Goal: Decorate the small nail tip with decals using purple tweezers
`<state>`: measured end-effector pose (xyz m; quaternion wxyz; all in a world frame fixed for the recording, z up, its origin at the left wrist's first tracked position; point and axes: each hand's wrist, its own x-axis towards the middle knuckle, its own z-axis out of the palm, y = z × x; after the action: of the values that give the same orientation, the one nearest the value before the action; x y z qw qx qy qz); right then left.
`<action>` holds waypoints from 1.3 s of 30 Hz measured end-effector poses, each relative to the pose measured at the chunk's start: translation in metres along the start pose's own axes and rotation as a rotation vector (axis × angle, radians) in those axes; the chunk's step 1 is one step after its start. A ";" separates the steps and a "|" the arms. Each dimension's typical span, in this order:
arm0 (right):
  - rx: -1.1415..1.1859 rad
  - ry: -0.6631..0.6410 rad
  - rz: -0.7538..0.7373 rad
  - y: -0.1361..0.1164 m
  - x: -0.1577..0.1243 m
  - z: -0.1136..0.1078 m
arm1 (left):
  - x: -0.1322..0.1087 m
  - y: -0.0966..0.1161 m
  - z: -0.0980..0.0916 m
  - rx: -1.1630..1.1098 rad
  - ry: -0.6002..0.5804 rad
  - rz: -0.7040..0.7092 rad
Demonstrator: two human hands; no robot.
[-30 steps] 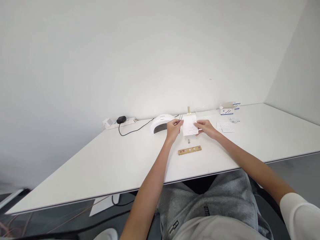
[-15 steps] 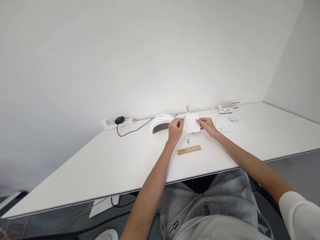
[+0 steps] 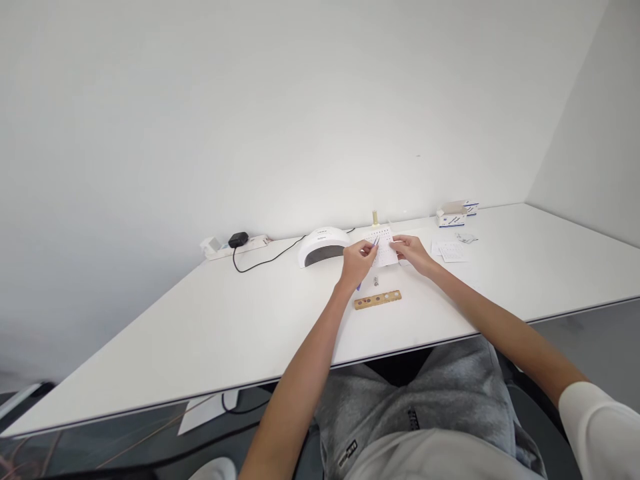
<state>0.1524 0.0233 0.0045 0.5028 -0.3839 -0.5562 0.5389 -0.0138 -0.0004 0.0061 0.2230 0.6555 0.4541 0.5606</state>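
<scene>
My left hand (image 3: 357, 264) is closed around purple tweezers (image 3: 359, 287), whose tips lie over a white sheet. Rows of small marks cover this sheet (image 3: 386, 255); I cannot tell whether the tips touch it. My right hand (image 3: 411, 251) pinches the sheet by its right edge, thumb in front. Just below the sheet, a small clear bottle-like item (image 3: 376, 281) rests on the table. Nearer to me lies a wooden strip (image 3: 378, 300) with several round spots, some dark and some pale.
A white arched nail lamp (image 3: 324, 243) stands left of my hands, its cord running to a black adapter (image 3: 239, 239) on a power strip (image 3: 245, 247). Behind the sheet is a gold-topped item (image 3: 375, 217). To the right are open cartons (image 3: 451, 216) and more marked sheets (image 3: 453, 252).
The sheet's face looked nearly plain and now shows rows of marks. My left hand has shifted slightly right and down, bringing the tweezer tips over the sheet.
</scene>
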 end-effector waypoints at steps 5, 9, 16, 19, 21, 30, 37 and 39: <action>0.015 0.022 0.028 -0.001 0.000 0.000 | 0.000 -0.003 0.001 -0.004 -0.055 0.016; 0.052 0.036 0.033 0.000 0.000 0.000 | 0.000 -0.005 0.002 -0.014 -0.093 -0.006; 0.099 0.009 0.050 0.001 0.001 -0.001 | -0.001 -0.006 0.002 -0.035 -0.110 -0.014; 0.107 -0.014 0.063 0.000 0.000 -0.001 | 0.000 -0.007 0.002 -0.028 -0.112 -0.003; 0.107 -0.034 0.066 0.000 0.000 -0.001 | 0.000 -0.008 0.002 -0.030 -0.115 0.002; 0.118 -0.044 0.051 -0.003 -0.002 -0.001 | 0.000 -0.005 0.002 -0.024 -0.131 0.000; 0.016 0.096 -0.007 -0.002 0.000 -0.003 | -0.002 -0.001 0.001 -0.034 -0.150 0.008; -0.039 0.136 -0.016 0.000 0.002 -0.006 | -0.002 -0.001 0.001 -0.037 -0.152 0.005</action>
<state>0.1574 0.0266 0.0047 0.5364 -0.4248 -0.5341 0.4966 -0.0131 -0.0012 0.0042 0.2675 0.6931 0.4236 0.5182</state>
